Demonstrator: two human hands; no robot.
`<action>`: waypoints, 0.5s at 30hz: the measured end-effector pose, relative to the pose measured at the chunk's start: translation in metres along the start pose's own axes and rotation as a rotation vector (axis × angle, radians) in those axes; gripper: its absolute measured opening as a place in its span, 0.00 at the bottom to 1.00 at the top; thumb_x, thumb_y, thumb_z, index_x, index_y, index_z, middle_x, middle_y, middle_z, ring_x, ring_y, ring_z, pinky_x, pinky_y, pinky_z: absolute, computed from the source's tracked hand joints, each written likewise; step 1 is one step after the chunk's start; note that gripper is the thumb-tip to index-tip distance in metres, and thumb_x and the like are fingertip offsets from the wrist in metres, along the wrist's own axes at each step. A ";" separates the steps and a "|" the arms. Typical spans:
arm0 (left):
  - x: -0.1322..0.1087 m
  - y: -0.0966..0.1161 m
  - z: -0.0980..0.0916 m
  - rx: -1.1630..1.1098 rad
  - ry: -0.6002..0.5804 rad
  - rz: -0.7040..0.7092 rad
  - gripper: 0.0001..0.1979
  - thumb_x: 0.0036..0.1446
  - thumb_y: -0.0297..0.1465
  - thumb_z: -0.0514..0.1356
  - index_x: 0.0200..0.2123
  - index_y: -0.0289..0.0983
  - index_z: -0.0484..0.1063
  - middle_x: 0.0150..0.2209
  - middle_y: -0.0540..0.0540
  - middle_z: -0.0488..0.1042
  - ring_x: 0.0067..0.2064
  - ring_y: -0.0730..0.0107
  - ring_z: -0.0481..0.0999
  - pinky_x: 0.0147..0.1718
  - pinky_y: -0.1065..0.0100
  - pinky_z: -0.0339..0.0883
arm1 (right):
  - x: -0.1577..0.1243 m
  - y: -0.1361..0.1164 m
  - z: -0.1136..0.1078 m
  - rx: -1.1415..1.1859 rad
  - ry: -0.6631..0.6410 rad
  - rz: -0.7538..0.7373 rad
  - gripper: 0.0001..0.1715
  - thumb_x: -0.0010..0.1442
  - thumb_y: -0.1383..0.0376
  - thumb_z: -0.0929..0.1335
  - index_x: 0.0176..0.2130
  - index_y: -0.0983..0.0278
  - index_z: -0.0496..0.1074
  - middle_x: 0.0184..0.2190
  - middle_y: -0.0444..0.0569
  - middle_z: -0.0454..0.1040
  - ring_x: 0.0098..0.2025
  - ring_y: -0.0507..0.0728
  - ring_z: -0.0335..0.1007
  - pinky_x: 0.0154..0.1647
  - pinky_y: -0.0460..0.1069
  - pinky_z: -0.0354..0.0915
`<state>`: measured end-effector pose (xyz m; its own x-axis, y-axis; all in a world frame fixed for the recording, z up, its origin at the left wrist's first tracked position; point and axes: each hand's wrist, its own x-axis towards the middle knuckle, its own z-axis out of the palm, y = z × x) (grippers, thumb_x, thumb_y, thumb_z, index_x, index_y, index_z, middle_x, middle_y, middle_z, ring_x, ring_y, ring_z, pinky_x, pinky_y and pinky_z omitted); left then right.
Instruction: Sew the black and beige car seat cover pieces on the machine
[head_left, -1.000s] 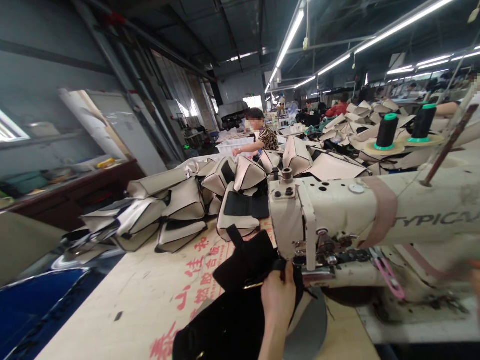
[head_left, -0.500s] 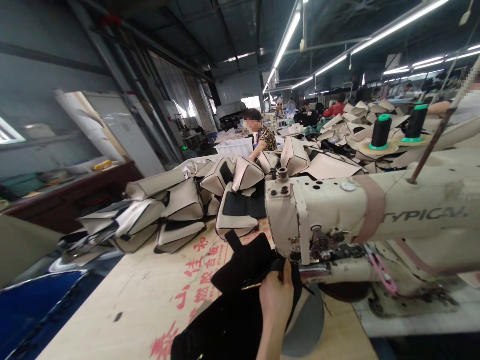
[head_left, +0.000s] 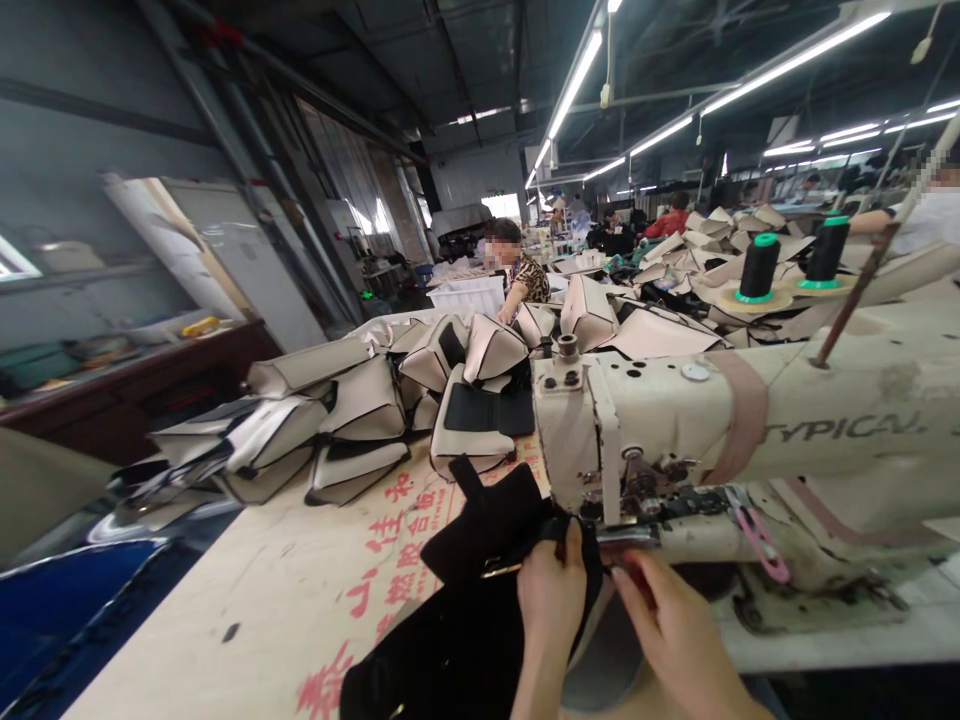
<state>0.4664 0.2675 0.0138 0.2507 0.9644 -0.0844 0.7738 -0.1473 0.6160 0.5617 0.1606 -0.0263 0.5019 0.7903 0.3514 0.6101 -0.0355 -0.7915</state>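
My left hand (head_left: 551, 590) grips a black fabric piece (head_left: 480, 540) with a strap end sticking up, and the fabric runs in under the presser foot (head_left: 600, 520). That foot belongs to a cream industrial sewing machine (head_left: 645, 430) marked "TYPICAL". My right hand (head_left: 675, 630) lies at lower right, its fingertips at the edge of the black fabric just below the foot. The needle point is hidden by machine parts. A grey panel (head_left: 600, 660) shows beneath the black fabric.
Piles of beige and black sewn panels (head_left: 360, 410) lie on a pale table (head_left: 225, 590) printed with red characters. Black thread cones (head_left: 759, 268) stand behind the machine. A person in a leopard-print top (head_left: 529, 285) works beyond the piles. Blue material (head_left: 75, 600) lies at lower left.
My right hand has come into view from the lower right, up to the fabric by the foot. My left hand stays on the black fabric. The whole view has shifted slightly.
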 end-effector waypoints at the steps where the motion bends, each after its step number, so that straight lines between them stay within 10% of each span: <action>1: 0.000 0.000 0.000 -0.002 0.000 0.003 0.22 0.59 0.42 0.47 0.24 0.36 0.72 0.26 0.42 0.76 0.31 0.64 0.75 0.26 0.71 0.56 | 0.006 -0.008 0.015 0.052 -0.030 0.054 0.16 0.62 0.56 0.59 0.41 0.63 0.67 0.37 0.52 0.72 0.38 0.60 0.69 0.38 0.50 0.61; 15: 0.000 0.003 0.001 0.021 0.005 -0.013 0.22 0.59 0.42 0.47 0.23 0.35 0.71 0.25 0.40 0.76 0.31 0.61 0.76 0.25 0.70 0.56 | 0.023 -0.023 0.064 0.687 0.182 0.569 0.24 0.53 0.48 0.64 0.24 0.67 0.68 0.14 0.42 0.62 0.17 0.50 0.55 0.16 0.44 0.51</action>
<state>0.4696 0.2668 0.0146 0.2375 0.9674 -0.0883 0.7889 -0.1390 0.5986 0.5194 0.2187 -0.0322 0.7401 0.6541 -0.1564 -0.2300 0.0276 -0.9728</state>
